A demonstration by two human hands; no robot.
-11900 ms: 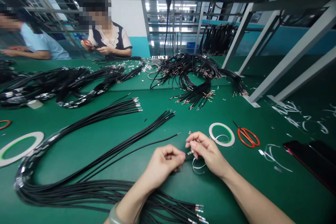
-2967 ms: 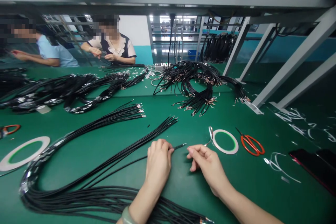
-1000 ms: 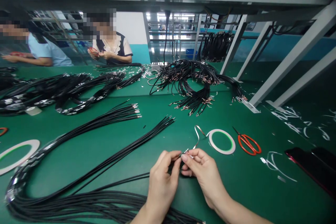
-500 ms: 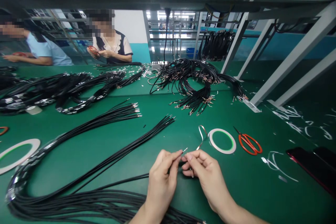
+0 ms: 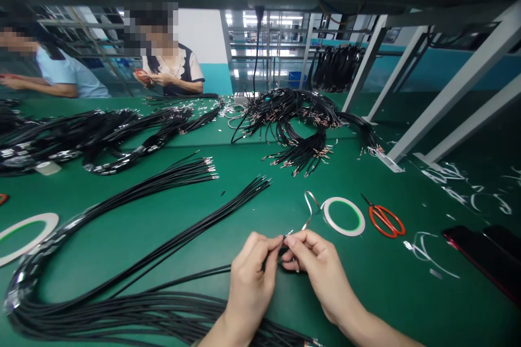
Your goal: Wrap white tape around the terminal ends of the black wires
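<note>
My left hand point(image 5: 253, 276) pinches a thin black cable point(image 5: 199, 275) near its end, and the bare metal tip pokes out past the fingertips. Close against it, my right hand point(image 5: 319, 268) has thumb and forefinger closed at that same tip. A narrow shiny strip of tape point(image 5: 311, 210) runs from a white-and-green tape roll point(image 5: 328, 222) down to my right fingers, which partly hide its end. Beneath my left wrist passes a thick bundle of black cables point(image 5: 163, 314), bound with clear wrapping at its bend on the left.
Red-handled scissors point(image 5: 386, 220) lie right of the roll, near tape scraps point(image 5: 431, 257) and a dark phone-like object point(image 5: 480, 255). Another tape roll point(image 5: 51, 222) is at left. Heaped black cables point(image 5: 301, 111) fill the back, before metal legs point(image 5: 459, 87). Two co-workers point(image 5: 173, 70) sit opposite.
My right thumb and forefinger have moved slightly left and now meet the cable tip beside my left fingers. The view has shifted a little.
</note>
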